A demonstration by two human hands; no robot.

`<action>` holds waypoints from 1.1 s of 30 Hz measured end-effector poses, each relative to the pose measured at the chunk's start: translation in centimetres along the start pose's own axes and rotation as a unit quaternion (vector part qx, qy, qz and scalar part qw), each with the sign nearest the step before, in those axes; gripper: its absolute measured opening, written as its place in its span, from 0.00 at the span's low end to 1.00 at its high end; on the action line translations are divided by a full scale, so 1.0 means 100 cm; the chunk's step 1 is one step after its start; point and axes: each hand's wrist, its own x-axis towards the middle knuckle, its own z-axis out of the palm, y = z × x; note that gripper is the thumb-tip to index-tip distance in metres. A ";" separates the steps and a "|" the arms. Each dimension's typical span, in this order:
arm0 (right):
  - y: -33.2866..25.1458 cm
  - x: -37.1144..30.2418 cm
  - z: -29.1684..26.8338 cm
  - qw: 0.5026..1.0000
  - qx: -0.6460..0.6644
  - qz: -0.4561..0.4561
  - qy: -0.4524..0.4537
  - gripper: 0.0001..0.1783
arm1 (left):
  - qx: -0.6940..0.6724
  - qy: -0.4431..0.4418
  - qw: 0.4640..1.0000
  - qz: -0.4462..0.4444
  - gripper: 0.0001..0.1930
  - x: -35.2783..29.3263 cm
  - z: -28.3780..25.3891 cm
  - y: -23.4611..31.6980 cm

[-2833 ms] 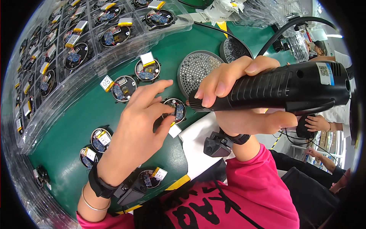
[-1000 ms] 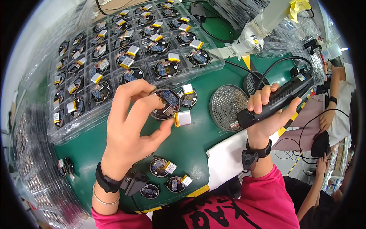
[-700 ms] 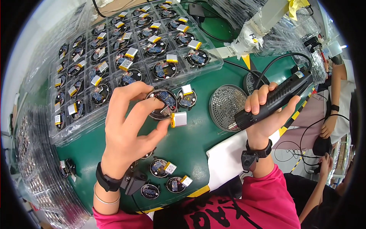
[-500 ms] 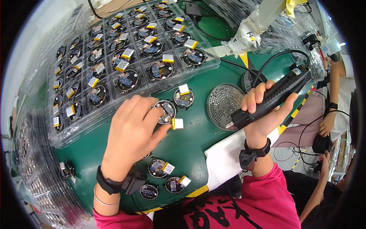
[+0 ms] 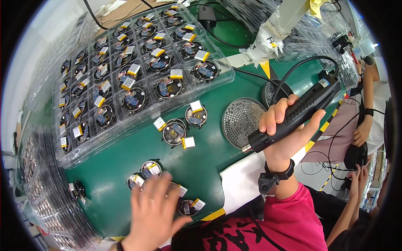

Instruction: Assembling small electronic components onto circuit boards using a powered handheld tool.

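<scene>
My right hand (image 5: 289,144) is wrapped round a black corded electric screwdriver (image 5: 295,119), its metal tip pointing down and left. My left hand (image 5: 153,219) is low over the near part of the green table, fingers spread, slightly blurred, with nothing visible in it. Partly behind its fingertips lie several round black watch housings (image 5: 150,168) with circuit boards and silver batteries. Farther off, beside the plastic tray, sits a housing (image 5: 173,132) with a battery (image 5: 189,142) at its lower right and another battery at its upper left. A further housing (image 5: 196,115) stands just beyond it.
A clear compartment tray (image 5: 146,111) full of similar housings covers the far left. Round perforated metal dishes (image 5: 236,125) stand mid-table, with a white cloth (image 5: 240,182) nearer me. Stacked clear trays (image 5: 46,184) line the left edge. Another person (image 5: 364,129) is at the right.
My left hand has let go of the housing near the tray and moved down toward me, its fingers opening. The right hand keeps the screwdriver, shifted slightly left in view.
</scene>
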 end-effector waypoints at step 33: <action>0.010 -0.012 -0.004 0.994 0.045 0.003 -0.100 0.45 | -0.152 0.125 0.975 0.103 0.20 0.101 0.052 0.015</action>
